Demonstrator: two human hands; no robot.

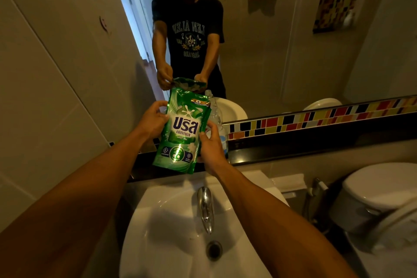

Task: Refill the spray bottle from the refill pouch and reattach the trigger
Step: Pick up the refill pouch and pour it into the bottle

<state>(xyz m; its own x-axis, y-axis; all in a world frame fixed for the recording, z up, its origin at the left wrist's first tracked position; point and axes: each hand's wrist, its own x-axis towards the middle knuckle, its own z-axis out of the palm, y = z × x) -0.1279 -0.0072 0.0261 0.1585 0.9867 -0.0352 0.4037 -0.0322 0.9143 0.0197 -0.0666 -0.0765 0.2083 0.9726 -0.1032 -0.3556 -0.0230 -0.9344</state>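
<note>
Gripping green pouch [181, 130] (both hands)

I see the refill pouch [181, 132] upright at the centre of the frame, held between my left hand [151, 121] on its left edge and my right hand [209, 142] on its lower right edge. Just behind the pouch to the right stands the spray bottle [215, 115], partly hidden, on the ledge [293, 153] below the mirror [270, 52]. The sink [171, 221] lies below the pouch — its faucet [205, 207] at middle, the drain [214, 249] beneath that. The toilet [379, 192] sits at the lower right.
</note>
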